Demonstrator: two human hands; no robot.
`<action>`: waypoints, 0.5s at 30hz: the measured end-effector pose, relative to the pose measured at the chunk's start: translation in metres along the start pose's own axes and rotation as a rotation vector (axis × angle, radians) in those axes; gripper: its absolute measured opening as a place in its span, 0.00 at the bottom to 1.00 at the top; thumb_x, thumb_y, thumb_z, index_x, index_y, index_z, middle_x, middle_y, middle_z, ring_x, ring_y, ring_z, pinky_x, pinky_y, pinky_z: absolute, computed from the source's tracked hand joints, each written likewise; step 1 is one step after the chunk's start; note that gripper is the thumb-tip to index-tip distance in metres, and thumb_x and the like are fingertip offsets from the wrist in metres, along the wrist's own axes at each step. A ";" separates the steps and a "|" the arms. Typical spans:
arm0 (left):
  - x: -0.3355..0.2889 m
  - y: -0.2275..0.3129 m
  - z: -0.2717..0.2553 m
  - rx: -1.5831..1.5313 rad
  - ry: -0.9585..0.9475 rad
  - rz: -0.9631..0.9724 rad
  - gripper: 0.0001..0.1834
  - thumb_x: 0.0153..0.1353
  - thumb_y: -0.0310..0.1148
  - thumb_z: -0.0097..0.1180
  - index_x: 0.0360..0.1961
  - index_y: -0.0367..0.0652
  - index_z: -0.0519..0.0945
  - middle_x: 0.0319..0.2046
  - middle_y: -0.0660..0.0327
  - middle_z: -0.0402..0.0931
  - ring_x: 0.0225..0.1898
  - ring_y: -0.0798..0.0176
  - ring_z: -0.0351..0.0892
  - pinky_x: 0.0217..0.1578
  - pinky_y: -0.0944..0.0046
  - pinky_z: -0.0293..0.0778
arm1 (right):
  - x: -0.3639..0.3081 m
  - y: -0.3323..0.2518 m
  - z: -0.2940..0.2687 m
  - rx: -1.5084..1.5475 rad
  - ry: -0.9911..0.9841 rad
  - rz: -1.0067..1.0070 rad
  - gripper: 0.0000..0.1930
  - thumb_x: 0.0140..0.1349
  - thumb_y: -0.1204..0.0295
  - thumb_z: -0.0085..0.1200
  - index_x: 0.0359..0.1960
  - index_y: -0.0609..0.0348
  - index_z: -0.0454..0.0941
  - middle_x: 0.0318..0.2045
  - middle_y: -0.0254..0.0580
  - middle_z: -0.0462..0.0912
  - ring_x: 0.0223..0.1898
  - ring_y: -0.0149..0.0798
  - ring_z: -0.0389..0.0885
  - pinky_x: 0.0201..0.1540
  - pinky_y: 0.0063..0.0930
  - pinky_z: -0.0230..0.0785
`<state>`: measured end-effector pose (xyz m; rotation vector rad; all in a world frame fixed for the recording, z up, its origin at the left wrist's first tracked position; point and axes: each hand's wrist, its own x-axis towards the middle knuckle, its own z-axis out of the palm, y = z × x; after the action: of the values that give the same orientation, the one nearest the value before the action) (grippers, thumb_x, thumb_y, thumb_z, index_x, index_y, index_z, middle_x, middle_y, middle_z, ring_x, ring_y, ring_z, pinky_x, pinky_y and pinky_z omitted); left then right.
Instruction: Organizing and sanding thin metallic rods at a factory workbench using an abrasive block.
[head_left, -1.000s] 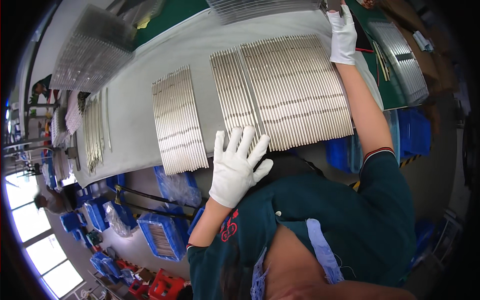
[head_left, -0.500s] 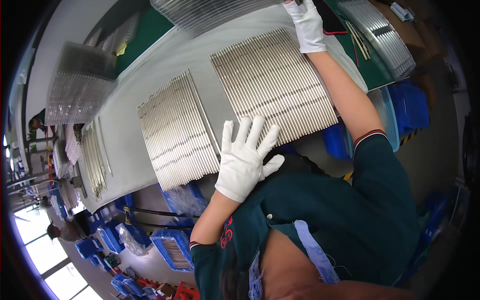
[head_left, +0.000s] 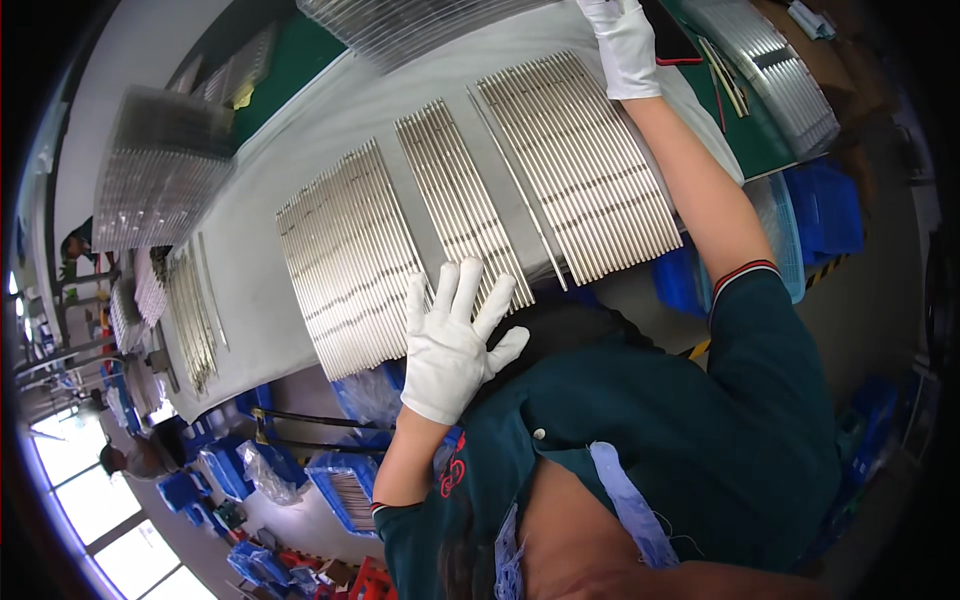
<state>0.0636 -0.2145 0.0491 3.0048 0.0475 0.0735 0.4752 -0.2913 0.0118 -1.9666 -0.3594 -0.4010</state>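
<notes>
Thin silvery metal rods lie side by side on a pale cloth-covered table. They form a left group (head_left: 340, 265), a narrower middle group (head_left: 455, 185) and a right group (head_left: 580, 165). One single rod (head_left: 516, 185) lies apart between the middle and right groups. My left hand (head_left: 445, 350), in a white glove, is spread palm down at the near ends of the middle group, fingertips over the rods. My right hand (head_left: 628, 55), also white-gloved, is beyond the far end of the right group; the upper picture edge cuts off its fingers.
Clear plastic trays stand at the back (head_left: 420, 30), far left (head_left: 160, 170) and right (head_left: 765, 75). More rods (head_left: 190, 320) lie at the table's left end. Slim tools (head_left: 725, 75) rest on the green surface near a dark red-edged object (head_left: 672, 35). Blue bins (head_left: 345, 490) stand below.
The large right-hand group of rods has parted: a narrow batch has shifted left with my left hand, leaving a single rod in the gap. My right hand has moved only slightly.
</notes>
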 end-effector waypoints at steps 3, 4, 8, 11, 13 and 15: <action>0.003 0.001 0.001 -0.015 0.052 0.016 0.38 0.59 0.56 0.71 0.67 0.53 0.78 0.65 0.49 0.72 0.68 0.43 0.70 0.72 0.32 0.59 | -0.002 0.005 0.003 0.028 -0.013 -0.005 0.33 0.72 0.59 0.58 0.76 0.59 0.70 0.65 0.64 0.81 0.65 0.61 0.82 0.66 0.45 0.75; 0.006 0.002 0.002 -0.040 0.053 0.038 0.39 0.59 0.56 0.71 0.68 0.52 0.78 0.66 0.48 0.72 0.68 0.41 0.70 0.73 0.32 0.60 | -0.002 0.006 0.004 0.023 -0.003 -0.025 0.33 0.72 0.60 0.58 0.76 0.59 0.70 0.64 0.64 0.82 0.65 0.61 0.82 0.66 0.45 0.75; 0.029 0.012 0.010 -0.124 0.063 0.125 0.39 0.61 0.56 0.69 0.70 0.50 0.77 0.67 0.45 0.72 0.69 0.37 0.71 0.73 0.32 0.61 | -0.003 0.008 0.004 0.010 0.013 -0.064 0.32 0.73 0.61 0.58 0.75 0.59 0.71 0.62 0.64 0.83 0.64 0.61 0.82 0.65 0.45 0.76; 0.043 0.020 0.015 -0.146 0.074 0.175 0.37 0.63 0.55 0.67 0.70 0.50 0.77 0.67 0.45 0.72 0.68 0.38 0.71 0.73 0.34 0.62 | -0.001 0.006 0.003 -0.021 0.012 -0.038 0.30 0.73 0.61 0.57 0.74 0.60 0.72 0.60 0.64 0.84 0.62 0.61 0.83 0.64 0.45 0.76; 0.048 0.023 0.017 -0.157 0.084 0.195 0.37 0.63 0.55 0.67 0.70 0.50 0.77 0.67 0.46 0.72 0.68 0.38 0.71 0.73 0.34 0.62 | 0.000 0.005 0.003 -0.032 0.035 -0.018 0.29 0.74 0.60 0.57 0.73 0.60 0.74 0.59 0.64 0.85 0.62 0.60 0.84 0.64 0.45 0.76; 0.045 0.021 0.013 -0.141 0.061 0.174 0.37 0.62 0.55 0.68 0.70 0.50 0.78 0.67 0.46 0.72 0.68 0.37 0.70 0.72 0.33 0.62 | 0.001 0.003 0.003 -0.027 0.083 -0.004 0.28 0.74 0.59 0.56 0.71 0.60 0.75 0.57 0.63 0.86 0.61 0.60 0.84 0.63 0.45 0.77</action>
<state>0.1099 -0.2357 0.0408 2.8587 -0.2045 0.1783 0.4778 -0.2901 0.0084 -1.9694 -0.3063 -0.4908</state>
